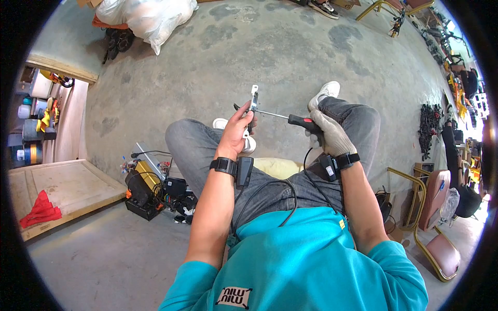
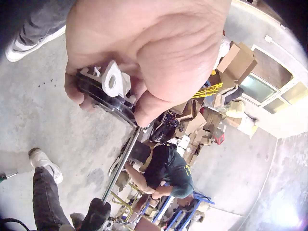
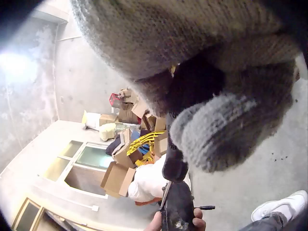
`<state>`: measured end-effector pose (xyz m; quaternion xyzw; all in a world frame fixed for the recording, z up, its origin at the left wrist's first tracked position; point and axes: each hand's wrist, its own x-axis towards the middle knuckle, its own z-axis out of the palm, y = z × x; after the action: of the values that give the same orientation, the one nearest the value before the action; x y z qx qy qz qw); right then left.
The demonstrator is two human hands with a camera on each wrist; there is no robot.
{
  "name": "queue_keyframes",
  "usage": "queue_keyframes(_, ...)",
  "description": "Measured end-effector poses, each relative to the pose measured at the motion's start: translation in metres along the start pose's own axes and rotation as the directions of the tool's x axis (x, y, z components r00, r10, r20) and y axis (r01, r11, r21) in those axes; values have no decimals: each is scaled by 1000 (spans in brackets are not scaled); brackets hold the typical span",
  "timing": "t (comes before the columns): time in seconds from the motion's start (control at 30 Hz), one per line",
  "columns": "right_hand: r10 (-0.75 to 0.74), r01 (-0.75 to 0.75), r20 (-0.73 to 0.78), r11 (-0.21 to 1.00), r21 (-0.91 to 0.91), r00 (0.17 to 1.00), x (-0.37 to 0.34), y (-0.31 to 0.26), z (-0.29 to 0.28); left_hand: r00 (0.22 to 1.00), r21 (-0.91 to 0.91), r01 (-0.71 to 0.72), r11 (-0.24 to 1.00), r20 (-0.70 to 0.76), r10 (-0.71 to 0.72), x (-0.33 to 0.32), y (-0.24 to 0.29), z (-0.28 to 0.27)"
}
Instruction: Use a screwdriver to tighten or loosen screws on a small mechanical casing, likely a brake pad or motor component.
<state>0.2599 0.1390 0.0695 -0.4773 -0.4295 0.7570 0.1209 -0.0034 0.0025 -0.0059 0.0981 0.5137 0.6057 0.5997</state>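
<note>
My bare left hand (image 1: pixel 234 132) grips a narrow black part with white and metal-coloured pieces (image 1: pixel 253 97), held upright over the floor between the knees. In the left wrist view a white tab with a round hole sticks out of this black part (image 2: pixel 108 96), between thumb and fingers. A short black stub juts from its side. My right hand (image 1: pixel 332 135), in a grey knitted glove, holds a screwdriver (image 1: pixel 301 122) by its black and red handle. The metal shaft points left, its end right at the part beside my left thumb. The gloved fingers (image 3: pixel 211 130) curl round the handle.
Left of the legs, a black box with cables (image 1: pixel 142 194) stands near a wooden board (image 1: pixel 67 189) bearing a red cloth (image 1: pixel 41 210). Chairs (image 1: pixel 436 199) stand at the right. White sacks (image 1: pixel 150 18) lie far left. Another person (image 2: pixel 168 171) sits in the background.
</note>
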Motion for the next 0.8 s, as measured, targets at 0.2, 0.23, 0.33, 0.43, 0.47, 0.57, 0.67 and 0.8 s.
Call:
queue_keyframes(0.2, -184, 178, -39, 978, -111, 982, -3, 0, 9, 1000, -11, 10, 1000, 7, -10, 1, 0, -1)
queue_keyframes(0.23, -184, 181, -4, 971, -155, 983, -1, 1, 5, 1000, -5, 10, 1000, -3, -10, 0, 1, 0)
queue_keyframes(0.33, -4, 3, -24, 997, -76, 1000, 0, 1, 1, 1000, 2, 15, 1000, -2, -15, 0, 0, 0)
queue_keyframes(0.43, 10, -11, -68, 1000, -24, 998, -1, -2, 7, 1000, 6, 13, 1000, -13, -13, 0, 1, 0)
queue_keyframes(0.47, 9, -10, -70, 1000, -23, 998, -1, -2, 6, 999, 9, 8, 1000, -31, -8, 0, 1, 1)
queue_keyframes(0.57, 36, -36, 17, 999, -5, 999, -4, -5, 6, 991, 111, -1, 994, -130, 15, 2, -2, 2)
queue_keyframes(0.67, 27, -26, -55, 1000, 10, 998, -9, -10, 5, 971, 112, 50, 992, -237, -22, 6, -6, -2)
queue_keyframes(0.8, -81, 65, 51, 963, 262, 995, -7, -11, 6, 985, 60, 114, 992, -137, -105, 0, 2, 1)
